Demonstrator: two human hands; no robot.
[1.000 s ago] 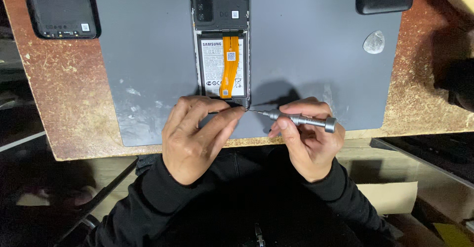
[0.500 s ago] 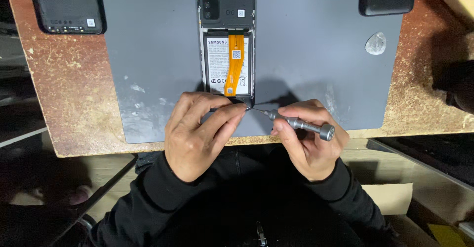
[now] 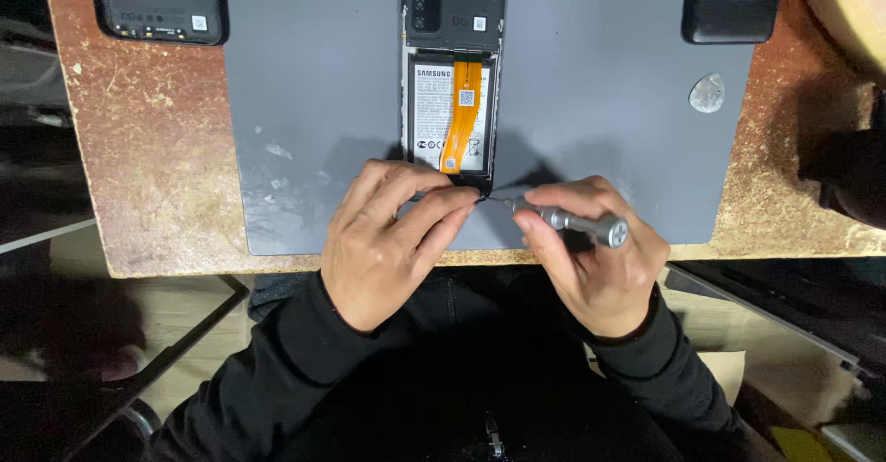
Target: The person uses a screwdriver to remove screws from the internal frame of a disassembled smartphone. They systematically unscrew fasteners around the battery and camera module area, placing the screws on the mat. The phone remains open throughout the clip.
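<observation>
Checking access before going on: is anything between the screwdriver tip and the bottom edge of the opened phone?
Nothing visible. The screwdriver in the right hand points at the opened phone; left hand fingertips rest beside the tip.

Two hands (image 3: 392, 240) (image 3: 595, 259), one screwdriver (image 3: 577, 224), one opened phone (image 3: 452, 84), two dark covers (image 3: 161, 0) (image 3: 734, 0), one grey mat (image 3: 305, 102).

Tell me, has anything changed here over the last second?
Very little. The whole view has drifted slightly, so the opened phone sits a bit lower in the picture. The left hand still covers the phone's bottom edge, and the right hand still holds the small silver screwdriver with its tip at that bottom corner. Nothing was picked up or let go.
</observation>
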